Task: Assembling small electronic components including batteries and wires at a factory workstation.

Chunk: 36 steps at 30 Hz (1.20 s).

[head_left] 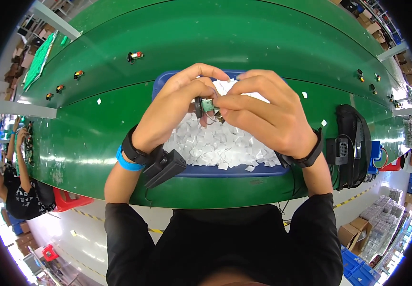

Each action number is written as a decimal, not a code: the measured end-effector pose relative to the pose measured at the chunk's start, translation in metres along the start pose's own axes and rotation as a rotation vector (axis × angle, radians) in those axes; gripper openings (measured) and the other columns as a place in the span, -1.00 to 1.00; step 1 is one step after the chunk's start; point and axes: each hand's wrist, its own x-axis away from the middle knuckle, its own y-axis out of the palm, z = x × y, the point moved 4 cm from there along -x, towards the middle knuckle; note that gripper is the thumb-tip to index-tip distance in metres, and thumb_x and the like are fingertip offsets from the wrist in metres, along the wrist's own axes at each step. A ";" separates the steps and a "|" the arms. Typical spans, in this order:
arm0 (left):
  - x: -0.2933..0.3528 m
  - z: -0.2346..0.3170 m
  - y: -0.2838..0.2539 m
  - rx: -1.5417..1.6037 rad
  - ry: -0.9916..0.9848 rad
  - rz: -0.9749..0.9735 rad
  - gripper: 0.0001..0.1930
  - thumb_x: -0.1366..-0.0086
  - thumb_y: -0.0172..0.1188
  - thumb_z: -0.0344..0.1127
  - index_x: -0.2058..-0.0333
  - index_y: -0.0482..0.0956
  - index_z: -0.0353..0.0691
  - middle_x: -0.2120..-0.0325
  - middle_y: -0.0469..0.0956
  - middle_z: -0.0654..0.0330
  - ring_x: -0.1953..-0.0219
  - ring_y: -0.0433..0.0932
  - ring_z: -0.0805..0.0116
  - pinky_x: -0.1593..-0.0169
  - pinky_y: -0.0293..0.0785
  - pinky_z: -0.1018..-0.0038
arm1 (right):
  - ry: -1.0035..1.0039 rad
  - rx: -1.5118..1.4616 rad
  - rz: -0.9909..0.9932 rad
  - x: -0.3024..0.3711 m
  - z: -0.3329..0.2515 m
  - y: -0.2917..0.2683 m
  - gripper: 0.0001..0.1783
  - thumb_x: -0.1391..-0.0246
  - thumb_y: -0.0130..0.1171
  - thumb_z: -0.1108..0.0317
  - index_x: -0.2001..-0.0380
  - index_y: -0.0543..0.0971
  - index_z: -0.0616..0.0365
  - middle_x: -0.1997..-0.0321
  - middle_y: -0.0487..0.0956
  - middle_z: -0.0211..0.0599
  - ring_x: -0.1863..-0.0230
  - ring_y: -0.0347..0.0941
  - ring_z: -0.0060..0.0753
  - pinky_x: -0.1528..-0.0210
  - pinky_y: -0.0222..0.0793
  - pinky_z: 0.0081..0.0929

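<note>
1. Assembly (206,106), a small one with a green board (208,105), a black round part (198,107) and thin wires (211,117), is held up over the blue tray (225,171) of white slips (215,145).
2. Left hand (170,107): fingers are clamped on the assembly, around the black part's end.
3. Right hand (272,112): fingertips are closed together on the board's right end; exactly which bit is pinched can't be told, since it's covered.
4. Step in hand is probably fiddly work on the board or wires, mid-job by the looks of it.
5. Next move, imo: the left grip should be kept steady while the right fingers are worked gently; wires could get snagged.
6. Another small unit (135,56) is parked farther up the green desk (86,143).
</note>
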 end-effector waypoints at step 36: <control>0.006 0.006 0.011 0.089 0.087 -0.032 -0.71 -0.36 0.03 -0.41 -0.01 0.45 -0.42 0.33 0.48 0.17 0.27 0.49 0.47 0.45 0.61 0.51 | 0.204 0.058 0.186 0.006 0.013 -0.008 -0.70 0.31 0.42 0.60 0.38 0.63 0.16 0.31 0.70 -0.38 0.33 0.53 -0.34 0.41 0.50 -0.55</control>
